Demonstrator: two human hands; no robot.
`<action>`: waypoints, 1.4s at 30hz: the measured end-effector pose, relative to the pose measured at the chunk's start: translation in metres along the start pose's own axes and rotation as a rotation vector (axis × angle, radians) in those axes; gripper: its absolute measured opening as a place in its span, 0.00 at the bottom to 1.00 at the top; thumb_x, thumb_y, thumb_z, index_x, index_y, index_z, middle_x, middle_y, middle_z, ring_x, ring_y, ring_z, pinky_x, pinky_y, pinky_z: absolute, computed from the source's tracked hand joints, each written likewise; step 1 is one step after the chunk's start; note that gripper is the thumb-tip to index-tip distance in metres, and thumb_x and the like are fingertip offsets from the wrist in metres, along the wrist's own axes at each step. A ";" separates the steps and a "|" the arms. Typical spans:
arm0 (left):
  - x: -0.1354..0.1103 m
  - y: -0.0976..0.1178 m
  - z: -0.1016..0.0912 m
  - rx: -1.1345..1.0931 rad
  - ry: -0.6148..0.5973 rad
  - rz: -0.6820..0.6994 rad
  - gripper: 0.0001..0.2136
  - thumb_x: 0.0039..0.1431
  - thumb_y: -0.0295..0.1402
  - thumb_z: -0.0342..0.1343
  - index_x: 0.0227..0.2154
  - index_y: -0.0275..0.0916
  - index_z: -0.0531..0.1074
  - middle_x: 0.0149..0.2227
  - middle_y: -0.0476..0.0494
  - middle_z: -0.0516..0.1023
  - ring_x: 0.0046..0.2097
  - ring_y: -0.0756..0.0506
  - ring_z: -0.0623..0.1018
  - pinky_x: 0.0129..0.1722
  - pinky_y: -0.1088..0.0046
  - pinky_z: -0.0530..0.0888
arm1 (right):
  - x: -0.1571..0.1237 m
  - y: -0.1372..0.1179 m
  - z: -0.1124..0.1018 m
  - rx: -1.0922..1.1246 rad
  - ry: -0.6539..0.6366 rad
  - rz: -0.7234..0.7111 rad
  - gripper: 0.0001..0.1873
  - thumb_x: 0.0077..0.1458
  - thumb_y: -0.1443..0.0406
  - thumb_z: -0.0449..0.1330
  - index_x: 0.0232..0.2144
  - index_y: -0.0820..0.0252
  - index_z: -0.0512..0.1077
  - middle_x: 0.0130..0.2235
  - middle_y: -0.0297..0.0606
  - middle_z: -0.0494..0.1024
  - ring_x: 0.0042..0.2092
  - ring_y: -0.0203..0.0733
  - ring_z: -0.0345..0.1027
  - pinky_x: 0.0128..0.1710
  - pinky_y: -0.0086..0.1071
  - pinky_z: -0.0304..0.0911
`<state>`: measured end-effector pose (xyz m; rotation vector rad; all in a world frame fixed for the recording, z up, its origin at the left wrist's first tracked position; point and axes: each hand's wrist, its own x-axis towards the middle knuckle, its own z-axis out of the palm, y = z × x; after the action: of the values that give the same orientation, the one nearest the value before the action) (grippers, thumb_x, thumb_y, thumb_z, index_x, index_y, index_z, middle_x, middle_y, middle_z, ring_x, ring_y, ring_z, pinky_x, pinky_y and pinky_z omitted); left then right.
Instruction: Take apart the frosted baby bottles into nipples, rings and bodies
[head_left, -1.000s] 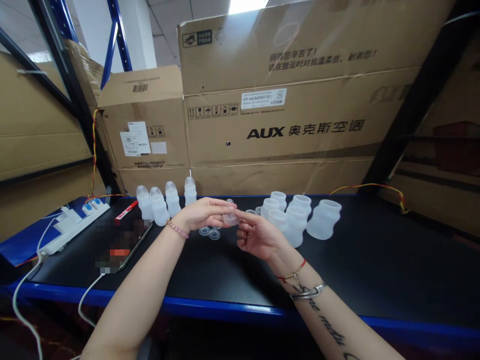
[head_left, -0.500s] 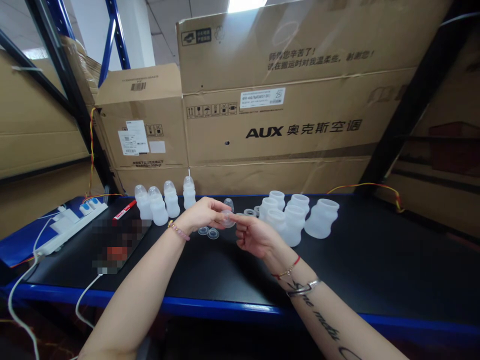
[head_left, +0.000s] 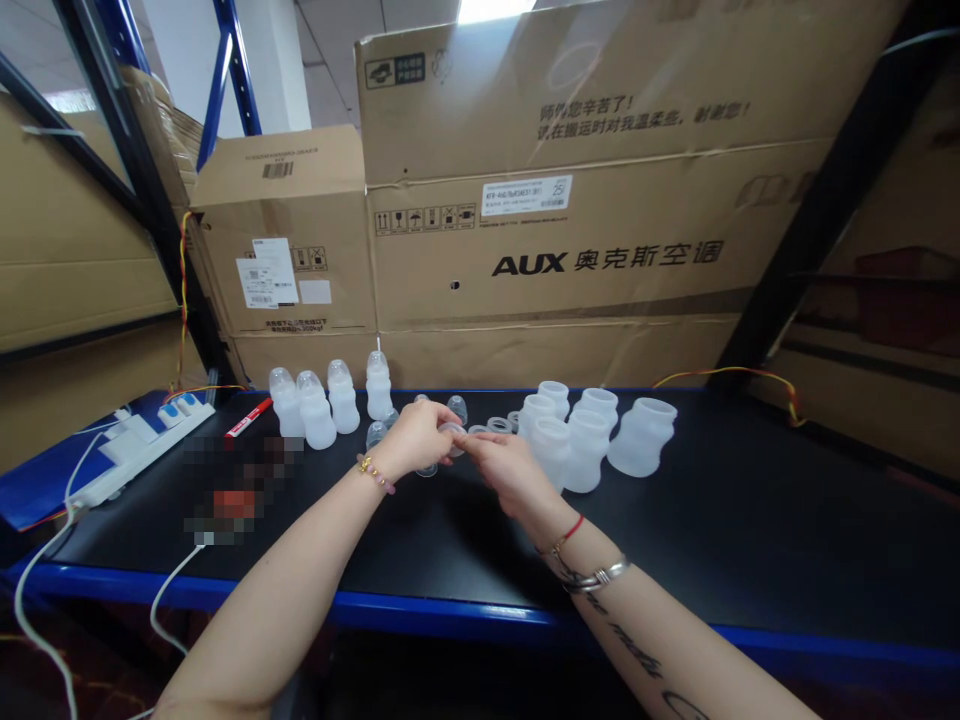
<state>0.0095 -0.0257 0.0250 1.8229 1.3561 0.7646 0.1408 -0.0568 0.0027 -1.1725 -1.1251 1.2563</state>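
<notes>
1. The clear piece (head_left: 451, 428) is small, colourless and see-through, with a rounded rim catching the light; fingers cover much of it, so its full shape cannot be told. It is held above the middle of the table, between the two hands.
2. The left hand (head_left: 417, 437) has its thumb and fingers closed on the piece from one side, with hardly any gap between them.
3. The right hand (head_left: 508, 468) pinches the piece's edge from the other side, thumb and forefinger nearly together, the remaining fingers curled in.
4. Around the hands lie translucent rings (head_left: 499, 426), flat and smooth, and clear domed caps (head_left: 457, 408), glossy and rounded at the top.
5. Near the right hand stand wide frosted containers (head_left: 589, 450), open-mouthed, with matte, milky walls that narrow at the waist.
6. Beyond the left hand stand slim bottles (head_left: 319, 415) of similar cloudy material, waisted and topped with transparent domes.
7. The table (head_left: 750, 540) has a smooth black top and a blue front edge.
8. Behind it rise sheets of brown cardboard (head_left: 600, 320), creased and printed with dark lettering.
</notes>
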 end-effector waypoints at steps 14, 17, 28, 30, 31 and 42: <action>-0.001 0.006 -0.023 -0.313 -0.035 -0.042 0.09 0.47 0.16 0.54 0.31 0.32 0.72 0.25 0.46 0.77 0.27 0.49 0.79 0.28 0.75 0.76 | 0.000 -0.010 0.003 0.020 0.061 0.015 0.19 0.43 0.54 0.65 0.13 0.59 0.66 0.13 0.27 0.57 0.20 0.30 0.45 0.21 0.31 0.40; -0.002 0.007 -0.025 -0.406 -0.095 -0.103 0.10 0.45 0.16 0.56 0.32 0.30 0.75 0.26 0.44 0.79 0.27 0.49 0.80 0.28 0.75 0.77 | 0.002 -0.009 0.001 -0.001 0.050 -0.003 0.24 0.40 0.52 0.68 0.11 0.58 0.62 0.13 0.27 0.57 0.19 0.29 0.44 0.20 0.31 0.39; -0.002 0.006 -0.027 -0.524 -0.224 -0.172 0.09 0.40 0.16 0.63 0.28 0.29 0.79 0.27 0.42 0.80 0.28 0.49 0.80 0.34 0.74 0.78 | 0.005 -0.018 -0.003 0.245 -0.034 0.359 0.10 0.49 0.66 0.66 0.21 0.61 0.69 0.14 0.23 0.58 0.17 0.26 0.47 0.18 0.24 0.43; -0.002 0.005 -0.031 -0.562 -0.273 -0.187 0.09 0.39 0.19 0.67 0.28 0.29 0.80 0.29 0.41 0.81 0.30 0.49 0.80 0.35 0.74 0.77 | 0.006 -0.020 -0.003 0.322 -0.057 0.402 0.07 0.51 0.68 0.63 0.24 0.62 0.70 0.13 0.21 0.54 0.17 0.25 0.45 0.19 0.23 0.44; -0.002 0.004 -0.033 -0.587 -0.300 -0.191 0.10 0.38 0.21 0.69 0.29 0.29 0.80 0.30 0.40 0.81 0.31 0.48 0.80 0.36 0.75 0.77 | 0.006 -0.020 -0.003 0.351 -0.051 0.399 0.06 0.52 0.69 0.62 0.24 0.62 0.70 0.13 0.20 0.53 0.17 0.25 0.44 0.19 0.23 0.43; 0.001 -0.001 -0.044 -0.674 -0.360 -0.111 0.17 0.42 0.23 0.68 0.39 0.30 0.80 0.37 0.36 0.81 0.29 0.55 0.73 0.30 0.80 0.70 | 0.006 -0.014 -0.003 0.449 -0.045 0.305 0.11 0.54 0.69 0.60 0.21 0.62 0.66 0.14 0.22 0.56 0.18 0.26 0.46 0.19 0.23 0.45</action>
<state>-0.0267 -0.0160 0.0487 1.2587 0.8206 0.6837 0.1447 -0.0502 0.0166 -0.9952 -0.6556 1.6727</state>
